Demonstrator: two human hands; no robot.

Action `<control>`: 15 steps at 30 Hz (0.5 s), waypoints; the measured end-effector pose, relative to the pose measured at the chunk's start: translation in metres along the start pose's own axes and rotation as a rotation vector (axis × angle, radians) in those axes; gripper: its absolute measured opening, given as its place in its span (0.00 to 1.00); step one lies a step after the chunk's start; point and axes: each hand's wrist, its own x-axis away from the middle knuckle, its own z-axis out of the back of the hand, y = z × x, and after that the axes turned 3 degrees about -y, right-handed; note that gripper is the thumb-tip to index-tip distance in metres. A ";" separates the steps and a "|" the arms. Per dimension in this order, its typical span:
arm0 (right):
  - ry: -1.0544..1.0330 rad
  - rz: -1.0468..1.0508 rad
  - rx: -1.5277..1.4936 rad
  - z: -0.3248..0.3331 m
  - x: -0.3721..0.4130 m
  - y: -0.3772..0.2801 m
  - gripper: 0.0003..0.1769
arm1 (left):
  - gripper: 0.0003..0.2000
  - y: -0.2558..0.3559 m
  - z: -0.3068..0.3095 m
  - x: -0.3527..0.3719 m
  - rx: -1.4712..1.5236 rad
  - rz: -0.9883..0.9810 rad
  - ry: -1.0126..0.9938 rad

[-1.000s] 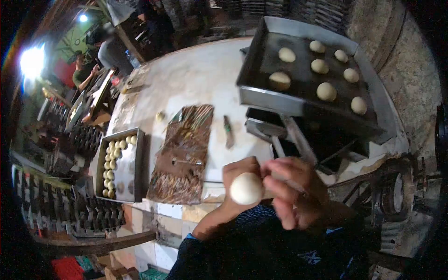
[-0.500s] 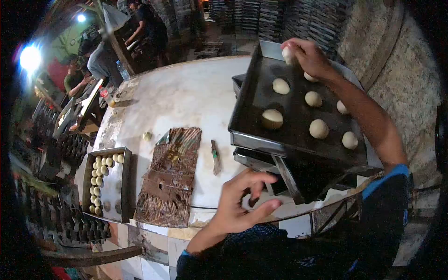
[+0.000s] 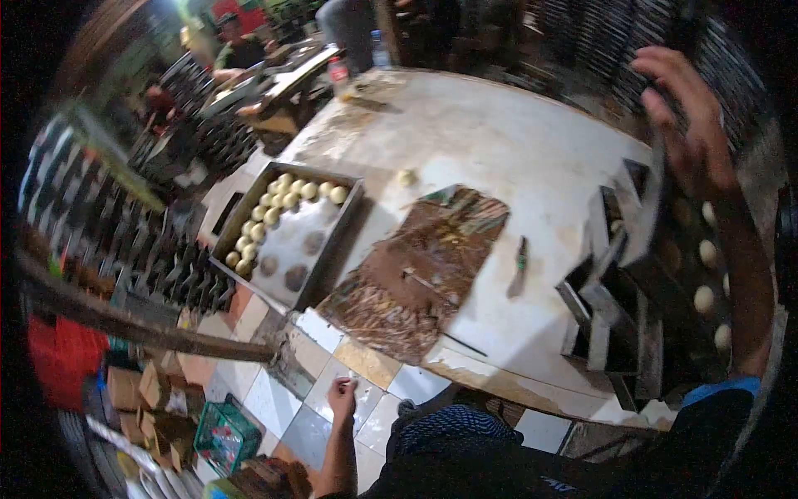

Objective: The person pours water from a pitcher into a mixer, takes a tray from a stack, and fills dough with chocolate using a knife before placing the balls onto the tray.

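My right hand [image 3: 686, 112] is raised over the far end of the dark tray at the right, its fingers apart and holding nothing. Pale dough balls [image 3: 704, 299] sit in that tray, beside my right forearm. Low at the table's near side, my left hand [image 3: 342, 397] hangs over the tiled floor with its fingers curled together; what they hold, if anything, is too small to tell. A metal tray [image 3: 306, 293] on the left holds several small dough balls [image 3: 272, 216] along two sides. Between the trays lie a brown stained sheet [image 3: 416, 279] and a thin green-handled tool [image 3: 521, 262].
One small dough piece [image 3: 406, 177] lies on the white table [image 3: 490, 125]. Stacked trays [image 3: 611, 308] stand under the right tray. Bottles [image 3: 338, 73] are at the far edge. A wooden bar [image 3: 150, 326] and green basket [image 3: 226, 441] are lower left. A person [image 3: 237, 54] sits behind.
The view has swung left and down. My right hand has let go of the dough ball it held and opened. My left hand has dropped from beside the tray, its fingers now curled.
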 end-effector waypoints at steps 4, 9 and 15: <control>-0.078 0.658 -0.247 -0.053 -0.069 -0.180 0.15 | 0.22 0.014 0.029 0.008 -0.193 -0.070 -0.555; -0.257 1.079 -0.289 -0.121 -0.130 -0.388 0.14 | 0.24 -0.015 0.148 -0.010 -0.261 -0.245 -0.652; -0.545 0.978 -0.591 -0.218 -0.228 -0.515 0.17 | 0.19 -0.065 0.326 -0.053 -0.265 -0.196 0.173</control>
